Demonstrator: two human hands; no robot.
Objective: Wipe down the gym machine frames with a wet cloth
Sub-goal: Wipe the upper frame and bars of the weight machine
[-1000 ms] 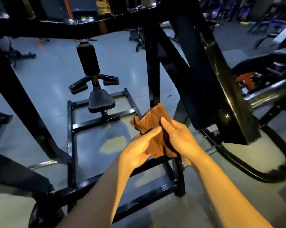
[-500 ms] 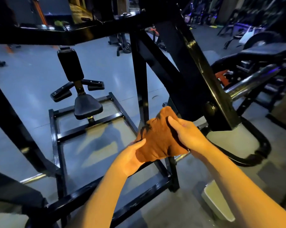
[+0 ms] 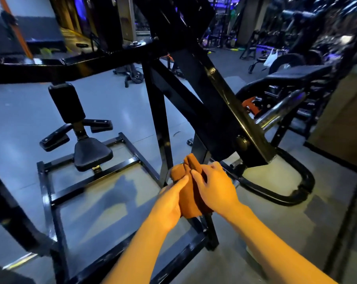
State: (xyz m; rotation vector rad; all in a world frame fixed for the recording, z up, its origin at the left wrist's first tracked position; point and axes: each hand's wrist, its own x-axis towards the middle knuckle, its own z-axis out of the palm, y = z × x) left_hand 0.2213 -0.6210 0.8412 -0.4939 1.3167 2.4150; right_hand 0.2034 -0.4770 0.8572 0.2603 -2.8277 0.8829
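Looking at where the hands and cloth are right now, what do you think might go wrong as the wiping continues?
Both hands, left hand and right hand, are bunching the brown cloth in mid-air, off the frame, so a wad rather than a flat face may meet the metal and wipe poorly. The slanted black beam ends in a square corner just above the knuckles, which could get knocked. A wet cloth might drip on the smooth floor.

Single head view, wide-angle, looking forward-down, close over hands, machine frame (image 3: pixel 214 95) beyond.
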